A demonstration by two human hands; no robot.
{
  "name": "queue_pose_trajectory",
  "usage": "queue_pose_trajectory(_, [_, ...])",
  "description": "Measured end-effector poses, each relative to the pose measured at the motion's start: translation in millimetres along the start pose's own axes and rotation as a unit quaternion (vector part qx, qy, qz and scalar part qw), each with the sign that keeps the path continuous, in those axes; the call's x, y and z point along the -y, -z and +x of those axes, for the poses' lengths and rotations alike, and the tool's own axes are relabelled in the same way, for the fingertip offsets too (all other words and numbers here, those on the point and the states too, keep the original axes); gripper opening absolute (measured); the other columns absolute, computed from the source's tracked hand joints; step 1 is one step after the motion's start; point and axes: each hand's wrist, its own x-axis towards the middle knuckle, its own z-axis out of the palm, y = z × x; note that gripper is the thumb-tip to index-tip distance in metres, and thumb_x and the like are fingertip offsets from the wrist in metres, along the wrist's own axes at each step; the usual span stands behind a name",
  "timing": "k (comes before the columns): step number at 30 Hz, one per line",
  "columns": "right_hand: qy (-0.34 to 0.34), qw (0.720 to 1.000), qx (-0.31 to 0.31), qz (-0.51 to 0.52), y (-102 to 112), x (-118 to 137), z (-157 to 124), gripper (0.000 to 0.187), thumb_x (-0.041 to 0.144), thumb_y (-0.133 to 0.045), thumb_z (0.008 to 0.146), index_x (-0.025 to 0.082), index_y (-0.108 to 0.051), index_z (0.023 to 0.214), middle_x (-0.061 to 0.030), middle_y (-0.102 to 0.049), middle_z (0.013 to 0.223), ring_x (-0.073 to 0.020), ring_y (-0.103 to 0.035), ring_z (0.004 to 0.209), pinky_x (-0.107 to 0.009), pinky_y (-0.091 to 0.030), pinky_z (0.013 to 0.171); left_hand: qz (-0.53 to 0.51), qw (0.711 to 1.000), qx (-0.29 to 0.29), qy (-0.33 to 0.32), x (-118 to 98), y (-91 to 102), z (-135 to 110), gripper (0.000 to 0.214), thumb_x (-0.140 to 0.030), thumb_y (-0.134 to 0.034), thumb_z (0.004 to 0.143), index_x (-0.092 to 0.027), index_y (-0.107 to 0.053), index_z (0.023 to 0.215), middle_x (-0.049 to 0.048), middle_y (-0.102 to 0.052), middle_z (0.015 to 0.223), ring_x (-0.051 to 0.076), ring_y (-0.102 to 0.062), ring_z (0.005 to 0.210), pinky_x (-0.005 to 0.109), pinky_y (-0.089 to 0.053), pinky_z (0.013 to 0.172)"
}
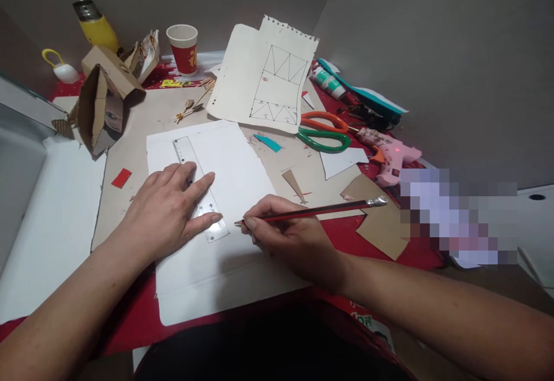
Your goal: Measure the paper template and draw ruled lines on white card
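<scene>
My left hand lies over a clear plastic ruler, fingers spread, holding it flat against a white sheet. Part of the ruler is hidden under the fingers. A dark line runs along the ruler's right edge. My right hand is closed around a red and black pencil with a metal-capped end. The pencil's tip is just right of the ruler's lower end, close to the sheet; whether it touches I cannot tell. Behind them lies a torn-edged paper with a drawn rectangle and zigzag lines.
Green-and-orange-handled scissors and a pink glue gun lie to the right. Cardboard pieces, a paper cup and a yellow bottle stand at the back left. Scraps, including a red piece, are scattered around.
</scene>
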Motion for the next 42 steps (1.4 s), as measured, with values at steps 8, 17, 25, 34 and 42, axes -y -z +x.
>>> queue_pose_trajectory(8, [-0.055,0.992,-0.003,0.115,4.1,5.4,2.2,0.015,0.032,-0.067,0.08,0.018,-0.062,0.076,-0.0017,-0.065,0.07,-0.0075,-0.05,0.049,-0.018,-0.042,0.039,0.052,0.999,-0.008,0.001,-10.9,9.5,-26.9,0.077,-0.064,-0.046,0.091,-0.003,-0.051,0.137,0.0265,-0.056,0.137,0.042,-0.051,0.126,0.057,-0.037,0.105])
queue_pose_trajectory(17, [-0.081,0.981,-0.001,0.177,12.2,7.4,7.8,0.019,0.032,-0.069,0.079,0.017,-0.059,0.074,0.0001,-0.067,0.066,-0.0049,-0.049,0.04,-0.015,-0.039,0.034,-0.039,0.998,-0.055,0.008,-14.4,8.1,-67.0,0.027,-0.036,-0.052,0.097,-0.018,-0.065,0.111,0.0128,-0.067,0.105,0.029,-0.063,0.09,0.045,-0.051,0.077])
queue_pose_trajectory(25, [-0.081,0.979,0.001,0.185,14.5,7.4,7.7,0.021,0.036,-0.068,0.081,0.017,-0.06,0.079,-0.0004,-0.068,0.067,-0.0062,-0.051,0.043,-0.017,-0.042,0.037,-0.095,0.989,-0.115,-0.003,-52.2,-4.3,-71.0,0.029,-0.02,-0.061,0.092,-0.014,-0.063,0.121,0.0117,-0.067,0.097,0.023,-0.061,0.079,0.037,-0.051,0.066])
queue_pose_trajectory(34, [-0.057,0.977,-0.04,0.2,18.4,10.3,8.1,0.02,0.035,-0.069,0.082,0.016,-0.064,0.082,-0.0012,-0.068,0.068,-0.0059,-0.05,0.044,-0.017,-0.042,0.039,-0.108,0.992,-0.053,-0.041,-48.6,-4.2,-89.0,0.05,-0.007,-0.043,0.096,-0.017,-0.049,0.145,0.0155,-0.059,0.139,0.03,-0.055,0.121,0.045,-0.053,0.093])
queue_pose_trajectory(42, [-0.018,0.981,-0.063,0.184,17.7,10.0,6.5,0.019,0.036,-0.067,0.084,0.017,-0.07,0.09,-0.0027,-0.067,0.07,-0.0117,-0.059,0.06,-0.02,-0.046,0.044,-0.092,0.992,-0.032,-0.084,-52.4,-1.0,-91.8,0.047,-0.011,-0.042,0.098,-0.013,-0.048,0.145,0.0126,-0.053,0.148,0.028,-0.053,0.124,0.043,-0.051,0.095])
